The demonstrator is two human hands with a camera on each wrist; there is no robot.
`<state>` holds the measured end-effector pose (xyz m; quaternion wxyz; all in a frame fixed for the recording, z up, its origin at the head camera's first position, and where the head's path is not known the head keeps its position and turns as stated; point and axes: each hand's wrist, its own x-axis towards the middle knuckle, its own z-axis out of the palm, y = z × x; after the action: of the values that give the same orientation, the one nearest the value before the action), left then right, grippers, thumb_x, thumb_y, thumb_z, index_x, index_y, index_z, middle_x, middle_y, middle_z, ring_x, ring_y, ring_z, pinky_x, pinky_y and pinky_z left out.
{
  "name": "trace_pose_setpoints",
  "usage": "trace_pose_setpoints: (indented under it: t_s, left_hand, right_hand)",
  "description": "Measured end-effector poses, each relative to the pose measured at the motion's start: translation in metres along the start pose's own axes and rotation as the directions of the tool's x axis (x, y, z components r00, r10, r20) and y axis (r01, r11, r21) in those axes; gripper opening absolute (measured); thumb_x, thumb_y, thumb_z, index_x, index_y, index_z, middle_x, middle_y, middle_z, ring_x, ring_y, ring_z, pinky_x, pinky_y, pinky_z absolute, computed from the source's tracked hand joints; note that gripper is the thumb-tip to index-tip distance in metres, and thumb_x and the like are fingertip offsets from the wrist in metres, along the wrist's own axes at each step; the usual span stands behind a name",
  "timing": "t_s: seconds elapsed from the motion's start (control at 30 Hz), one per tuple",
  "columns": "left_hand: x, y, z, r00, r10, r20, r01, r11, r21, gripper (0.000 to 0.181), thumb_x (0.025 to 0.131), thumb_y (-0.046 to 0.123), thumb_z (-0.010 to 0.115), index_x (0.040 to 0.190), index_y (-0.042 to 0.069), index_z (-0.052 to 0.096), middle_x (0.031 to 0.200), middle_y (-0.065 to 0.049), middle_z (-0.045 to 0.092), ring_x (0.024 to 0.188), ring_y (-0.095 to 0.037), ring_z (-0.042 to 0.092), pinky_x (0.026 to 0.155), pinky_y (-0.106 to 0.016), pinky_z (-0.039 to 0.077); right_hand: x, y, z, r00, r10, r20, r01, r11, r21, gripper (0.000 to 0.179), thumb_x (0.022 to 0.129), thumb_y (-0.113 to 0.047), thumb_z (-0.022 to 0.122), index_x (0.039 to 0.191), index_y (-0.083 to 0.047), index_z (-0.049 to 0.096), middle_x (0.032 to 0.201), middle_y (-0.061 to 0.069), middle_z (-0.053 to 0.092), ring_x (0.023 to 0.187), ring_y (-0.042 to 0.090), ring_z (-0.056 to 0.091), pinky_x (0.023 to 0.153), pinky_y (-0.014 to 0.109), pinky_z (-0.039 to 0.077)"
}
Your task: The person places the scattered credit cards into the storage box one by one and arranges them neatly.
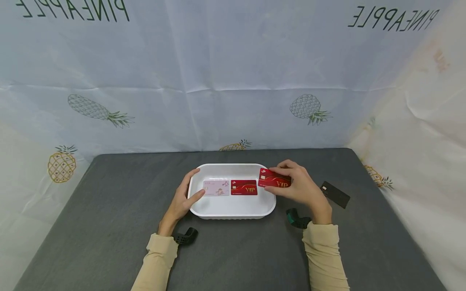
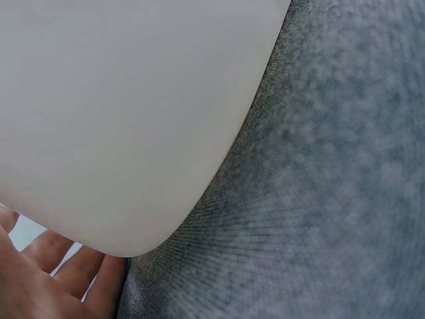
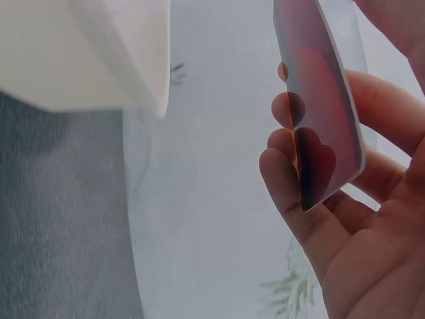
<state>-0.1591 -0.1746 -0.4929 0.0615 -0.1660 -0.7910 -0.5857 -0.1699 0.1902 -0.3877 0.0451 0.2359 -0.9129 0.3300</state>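
My left hand (image 1: 180, 198) grips the left end of a white tray (image 1: 233, 207), thumb over the rim and fingers along the outer side. In the left wrist view the fingers (image 2: 78, 268) show beneath the tray's smooth wall. Between thumb and fingers, my right hand (image 1: 302, 188) pinches a red VIP card (image 1: 267, 177) above the tray's right end. That card appears tilted in the right wrist view, with fingertips behind its lower edge. Inside the tray lie a pale pink card (image 1: 216, 188) and, right beside it, another red VIP card (image 1: 243, 187).
A black card (image 1: 335, 195) lies on the grey tabletop (image 1: 233, 254), right of the tray and partly behind the right wrist. Dark bands with cameras sit on both wrists. A pale cloth (image 1: 233, 117) printed with pineapples hangs behind the table and along its sides.
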Motion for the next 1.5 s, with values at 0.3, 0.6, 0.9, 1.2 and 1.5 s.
trace_pose_setpoints:
  t_s: [0.3,0.6,0.9,1.2,1.5]
  left_hand:
    - [0.0,0.0,-0.001,1.0,-0.001,0.006,0.001,1.0,-0.009,0.068,0.092,0.009,0.064,0.154,0.002,0.036,0.138,-0.029,0.053,0.116,-0.039,0.056,0.091,-0.023,0.05]
    - [-0.001,-0.001,0.001,1.0,0.02,0.004,-0.02,1.0,-0.011,0.068,0.092,0.007,0.063,0.154,0.003,0.036,0.134,-0.029,0.056,0.112,-0.039,0.058,0.088,-0.023,0.051]
    - [0.0,0.001,0.001,1.0,0.007,-0.004,-0.007,1.0,0.003,0.068,0.092,0.009,0.064,0.154,0.006,0.037,0.139,-0.027,0.053,0.114,-0.037,0.057,0.09,-0.024,0.05]
    - [0.0,-0.001,0.0,1.0,-0.008,-0.011,0.008,1.0,0.025,0.068,0.092,0.013,0.064,0.154,0.008,0.037,0.142,-0.025,0.052,0.115,-0.034,0.056,0.088,-0.024,0.052]
    - [0.0,0.0,0.0,1.0,-0.019,-0.004,0.02,0.999,0.045,0.068,0.093,0.016,0.063,0.155,0.01,0.037,0.15,-0.021,0.047,0.123,-0.033,0.053,0.097,-0.028,0.05]
  right_hand:
    - [0.006,-0.023,0.018,1.0,-0.021,0.019,0.021,1.0,0.022,0.06,0.077,-0.026,0.09,0.128,-0.002,0.071,0.117,0.011,0.063,0.108,0.027,0.057,0.084,0.042,0.06]
    - [0.014,-0.045,0.045,0.997,-0.076,0.028,0.076,0.997,0.021,0.059,0.077,-0.029,0.09,0.127,-0.003,0.072,0.119,0.009,0.064,0.109,0.023,0.056,0.085,0.038,0.057]
    - [0.021,-0.057,0.067,0.993,-0.111,0.039,0.11,0.993,0.031,0.058,0.075,-0.029,0.091,0.125,-0.004,0.073,0.112,0.006,0.066,0.102,0.018,0.057,0.082,0.03,0.057]
    - [0.027,-0.065,0.084,0.986,-0.153,0.068,0.152,0.988,0.024,0.057,0.078,-0.033,0.089,0.125,-0.005,0.073,0.106,0.003,0.064,0.098,0.016,0.055,0.081,0.029,0.051]
    - [0.034,-0.074,0.104,0.985,-0.113,0.128,0.108,0.993,0.046,0.059,0.08,-0.036,0.088,0.129,-0.008,0.071,0.109,0.003,0.065,0.101,0.015,0.055,0.085,0.03,0.052]
